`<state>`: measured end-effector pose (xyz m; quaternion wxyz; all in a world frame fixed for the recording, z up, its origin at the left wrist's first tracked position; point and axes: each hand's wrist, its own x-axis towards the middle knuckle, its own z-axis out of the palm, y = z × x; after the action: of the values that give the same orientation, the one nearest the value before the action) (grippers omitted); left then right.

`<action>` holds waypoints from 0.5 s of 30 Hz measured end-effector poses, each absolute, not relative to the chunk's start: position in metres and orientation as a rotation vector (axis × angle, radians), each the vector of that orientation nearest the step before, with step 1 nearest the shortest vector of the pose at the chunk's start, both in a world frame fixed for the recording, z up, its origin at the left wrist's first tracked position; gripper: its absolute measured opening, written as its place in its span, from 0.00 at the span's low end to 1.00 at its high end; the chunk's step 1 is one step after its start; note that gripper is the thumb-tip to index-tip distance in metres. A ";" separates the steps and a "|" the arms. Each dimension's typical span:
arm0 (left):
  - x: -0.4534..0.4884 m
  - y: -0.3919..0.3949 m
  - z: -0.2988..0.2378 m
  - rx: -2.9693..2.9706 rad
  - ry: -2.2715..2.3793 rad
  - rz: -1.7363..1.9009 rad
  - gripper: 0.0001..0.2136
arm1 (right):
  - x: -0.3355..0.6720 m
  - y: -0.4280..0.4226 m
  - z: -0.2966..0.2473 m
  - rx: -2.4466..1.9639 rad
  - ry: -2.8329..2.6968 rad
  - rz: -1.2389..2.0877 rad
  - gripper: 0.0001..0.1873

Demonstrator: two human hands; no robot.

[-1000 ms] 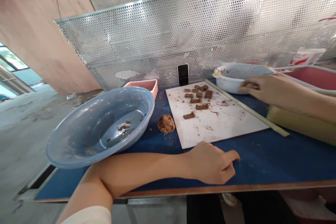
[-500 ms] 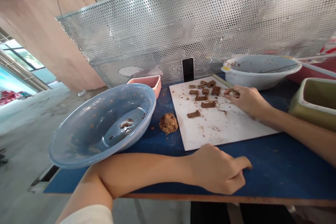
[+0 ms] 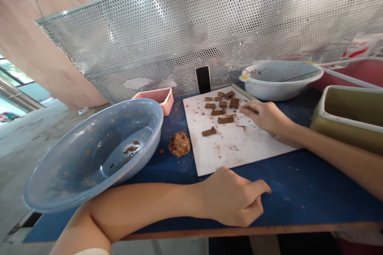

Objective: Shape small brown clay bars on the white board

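My left hand (image 3: 236,197) rests on the blue table (image 3: 299,191) just in front of the white cutting board (image 3: 239,147), fingers curled in a loose fist with nothing visible in them. My right hand (image 3: 265,115) lies on the board's far right part, fingertips pinched on a brown dough piece (image 3: 245,109) beside several small brown dough pieces (image 3: 223,107). A lump of brown dough (image 3: 179,144) sits on the table left of the board.
A large blue bowl (image 3: 89,155) with crumbs stands at the left. A pink tub (image 3: 155,97), an upright phone (image 3: 203,80), a white basin (image 3: 279,79) and a green tub (image 3: 347,117) line the back and right. A perforated metal screen (image 3: 191,28) stands behind.
My right hand came from the white basin down onto the board with a dough piece and moved a little left. My left hand stayed put. The view shifted slightly.
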<state>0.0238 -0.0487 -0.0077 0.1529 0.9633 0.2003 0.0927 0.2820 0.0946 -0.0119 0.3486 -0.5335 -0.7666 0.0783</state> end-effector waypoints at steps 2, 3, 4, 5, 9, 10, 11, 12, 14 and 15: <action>0.024 -0.048 -0.007 2.764 0.570 0.270 0.14 | 0.282 0.094 -0.012 -1.355 -1.999 0.194 0.18; 0.023 -0.048 -0.006 2.764 0.568 0.269 0.14 | 0.282 0.094 -0.012 -1.334 -2.001 0.181 0.18; 0.023 -0.048 -0.005 2.764 0.566 0.266 0.14 | 0.281 0.095 -0.013 -1.305 -1.997 0.149 0.18; 0.023 -0.048 -0.004 2.763 0.565 0.262 0.14 | 0.281 0.096 -0.014 -1.266 -1.989 0.099 0.17; 0.024 -0.048 -0.002 2.762 0.563 0.234 0.14 | 0.281 0.100 -0.020 -1.170 -1.932 -0.110 0.14; 0.024 -0.048 -0.001 2.761 0.564 0.227 0.14 | 0.281 0.100 -0.020 -1.165 -1.929 -0.119 0.14; 0.024 -0.048 -0.001 2.761 0.565 0.224 0.14 | 0.281 0.100 -0.020 -1.158 -1.929 -0.113 0.13; 0.024 -0.048 -0.001 2.759 0.567 0.222 0.14 | 0.280 0.099 -0.019 -1.148 -1.930 -0.098 0.13; 0.024 -0.048 -0.001 2.756 0.573 0.223 0.13 | 0.279 0.095 -0.015 -1.128 -1.946 -0.035 0.13; 0.024 -0.048 -0.001 2.756 0.575 0.225 0.14 | 0.278 0.093 -0.013 -1.123 -1.961 0.009 0.13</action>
<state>0.0238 -0.0483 -0.0009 0.1581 0.9635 0.2011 0.0787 0.2777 0.0932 -0.0130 0.4266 -0.4496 -0.7848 0.0037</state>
